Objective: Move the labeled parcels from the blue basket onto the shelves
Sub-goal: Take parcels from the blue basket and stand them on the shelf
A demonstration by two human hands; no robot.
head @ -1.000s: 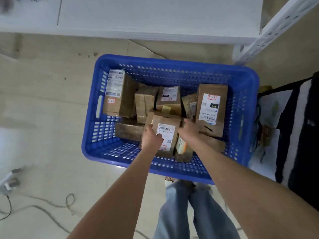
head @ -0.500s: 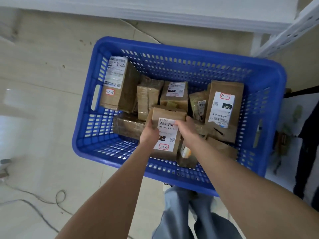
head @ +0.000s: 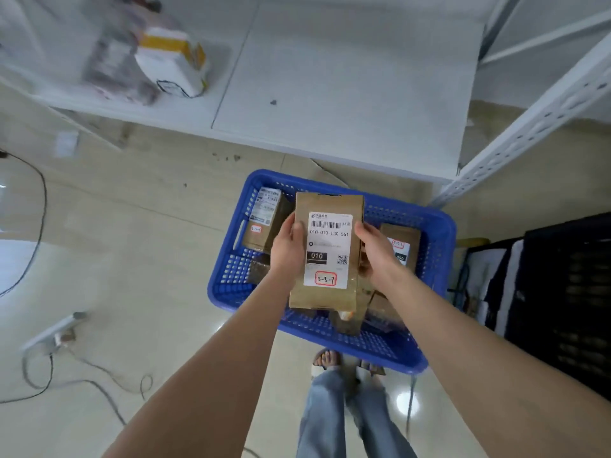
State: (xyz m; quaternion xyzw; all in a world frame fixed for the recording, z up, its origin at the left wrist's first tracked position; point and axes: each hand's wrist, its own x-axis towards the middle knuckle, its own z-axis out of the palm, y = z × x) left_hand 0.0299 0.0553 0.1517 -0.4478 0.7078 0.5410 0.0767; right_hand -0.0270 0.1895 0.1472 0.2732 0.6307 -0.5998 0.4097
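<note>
The brown cardboard parcel with a white label (head: 325,252) hid the middle of the blue plastic basket (head: 396,214). The white and yellow packages (head: 172,61) on the white shelf (head: 347,77) were motion-blurred. The label's fine print was too small to read.

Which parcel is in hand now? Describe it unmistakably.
Find the blue basket on the floor by the white shelf. Above it, the left hand and right hand hold a brown parcel. Its label alone reads 010, with 3-3-7 in a red box.
</note>
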